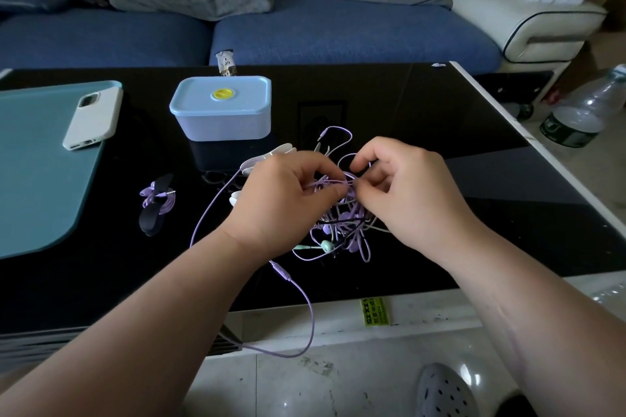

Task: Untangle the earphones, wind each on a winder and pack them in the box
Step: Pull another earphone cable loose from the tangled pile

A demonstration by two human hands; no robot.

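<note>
Reaching across the lower frame from both corners on bare forearms, and meeting at frame centre over the tangle of earphones [342, 230] on the black tabletop [440, 118]. Pinching purple strands at the top of the knot with the left hand [281, 200]. Pinching the same cluster from the opposite side with the right hand [406, 193], between thumb and forefinger. Working with one purple lead [310, 322] trailing off the near tabletop edge toward the floor, lower centre.

Recommended handling, as a judgement:
- Holding the knot steady with one hand while feeding a single strand back through its loop with the other.
- Avoiding pulling both ends apart, which is likely to tighten the snarl.
- Tracing from the trailing lead inward, one crossing at a time.
- Treating the mint-green earbud [326, 245] at the tangle's lower edge as probably a separate set.

Keeping within reach: one set wound on a black winder [157, 203] left of centre, white winders [267, 154] just above the left hand, and the blue box [222, 112], lid on, upper centre-left.
</note>
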